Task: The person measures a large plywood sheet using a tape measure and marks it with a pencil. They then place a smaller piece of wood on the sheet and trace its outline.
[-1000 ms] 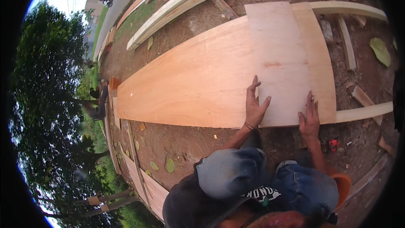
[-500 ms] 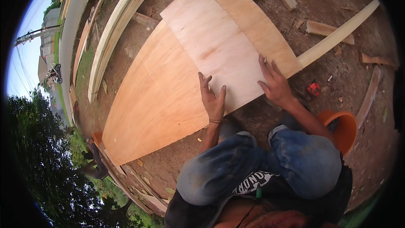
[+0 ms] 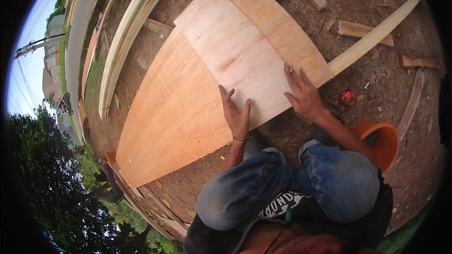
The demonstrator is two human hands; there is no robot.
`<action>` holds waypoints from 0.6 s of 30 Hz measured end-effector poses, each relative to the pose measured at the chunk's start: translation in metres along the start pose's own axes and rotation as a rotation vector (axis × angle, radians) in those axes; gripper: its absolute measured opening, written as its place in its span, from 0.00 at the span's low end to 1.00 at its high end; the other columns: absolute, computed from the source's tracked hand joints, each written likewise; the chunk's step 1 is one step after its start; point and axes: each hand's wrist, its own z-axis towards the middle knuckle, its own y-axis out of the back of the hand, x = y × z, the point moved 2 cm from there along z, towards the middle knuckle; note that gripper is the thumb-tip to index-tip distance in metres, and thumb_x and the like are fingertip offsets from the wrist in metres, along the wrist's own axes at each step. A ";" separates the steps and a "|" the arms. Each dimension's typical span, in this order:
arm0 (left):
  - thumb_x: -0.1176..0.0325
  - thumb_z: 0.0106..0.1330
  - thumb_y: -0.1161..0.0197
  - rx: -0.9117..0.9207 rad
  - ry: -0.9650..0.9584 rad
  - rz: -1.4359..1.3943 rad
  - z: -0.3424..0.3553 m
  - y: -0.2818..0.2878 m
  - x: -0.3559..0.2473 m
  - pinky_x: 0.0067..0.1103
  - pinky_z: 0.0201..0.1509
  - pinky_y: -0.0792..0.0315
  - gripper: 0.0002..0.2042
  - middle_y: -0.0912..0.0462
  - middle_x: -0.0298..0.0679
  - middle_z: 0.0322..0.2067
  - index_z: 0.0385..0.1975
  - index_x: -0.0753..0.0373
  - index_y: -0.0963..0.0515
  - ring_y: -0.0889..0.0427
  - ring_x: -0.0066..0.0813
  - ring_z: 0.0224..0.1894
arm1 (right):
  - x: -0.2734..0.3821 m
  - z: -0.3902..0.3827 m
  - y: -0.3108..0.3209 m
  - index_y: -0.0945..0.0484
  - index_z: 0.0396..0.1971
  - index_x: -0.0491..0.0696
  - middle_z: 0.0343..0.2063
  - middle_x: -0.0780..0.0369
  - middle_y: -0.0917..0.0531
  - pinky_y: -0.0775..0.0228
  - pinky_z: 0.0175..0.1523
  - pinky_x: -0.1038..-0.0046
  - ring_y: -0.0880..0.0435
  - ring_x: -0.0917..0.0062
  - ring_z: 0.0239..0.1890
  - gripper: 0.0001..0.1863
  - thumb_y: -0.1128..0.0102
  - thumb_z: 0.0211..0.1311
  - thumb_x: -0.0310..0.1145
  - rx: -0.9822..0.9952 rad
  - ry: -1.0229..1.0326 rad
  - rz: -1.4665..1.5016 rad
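A pale, narrow plywood sheet [image 3: 240, 51] lies across a larger orange-toned plywood sheet [image 3: 160, 117] on the ground, with a strip of the larger one showing to its right. My left hand [image 3: 234, 115] rests at the narrow sheet's near left edge, fingers raised and apart. Near the opposite long edge, my right hand [image 3: 306, 96] lies with fingers stretched on the pale sheet, a small pale stick [image 3: 290, 68] apparently between two fingertips. A red and black tape measure [image 3: 348, 98] lies on the dirt beside it.
An orange bucket [image 3: 381, 143] stands by my right knee. Long timbers [image 3: 125, 42], a plank [image 3: 376, 37] and offcuts [image 3: 358, 32] lie around the sheets. Another person [image 3: 106, 186] is low at the far left, near a roadside with a motorbike [image 3: 64, 103] and trees [image 3: 42, 169].
Since a second ago the view has swung, bringing the sheets lower and diagonal in the picture. Both hands stay on the pale sheet, with little change in the last half second.
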 end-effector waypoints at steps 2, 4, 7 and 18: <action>0.85 0.62 0.32 -0.002 -0.005 0.009 -0.001 0.001 -0.001 0.35 0.85 0.63 0.29 0.63 0.55 0.81 0.63 0.65 0.32 0.66 0.46 0.84 | -0.001 -0.001 0.000 0.51 0.79 0.40 0.76 0.50 0.39 0.45 0.78 0.52 0.33 0.53 0.73 0.46 0.36 0.65 0.31 0.006 -0.002 0.000; 0.85 0.62 0.32 -0.003 0.002 0.014 -0.002 0.002 0.001 0.35 0.85 0.63 0.29 0.63 0.56 0.81 0.63 0.65 0.32 0.66 0.46 0.84 | -0.001 -0.001 -0.001 0.50 0.78 0.40 0.76 0.50 0.39 0.45 0.78 0.52 0.33 0.53 0.74 0.46 0.36 0.65 0.31 0.008 0.006 0.003; 0.85 0.61 0.31 -0.004 -0.001 0.030 -0.002 0.002 0.002 0.35 0.85 0.62 0.29 0.63 0.56 0.81 0.63 0.66 0.32 0.65 0.46 0.84 | -0.001 -0.002 -0.002 0.49 0.78 0.40 0.76 0.50 0.38 0.45 0.78 0.52 0.34 0.54 0.74 0.46 0.36 0.65 0.31 0.005 0.008 0.019; 0.77 0.62 0.27 -0.023 -0.006 0.205 -0.003 0.003 0.000 0.36 0.83 0.55 0.30 0.59 0.59 0.80 0.64 0.68 0.31 0.59 0.51 0.83 | -0.002 -0.001 -0.005 0.51 0.79 0.39 0.75 0.48 0.38 0.45 0.78 0.51 0.34 0.53 0.74 0.48 0.35 0.64 0.32 0.010 0.017 0.023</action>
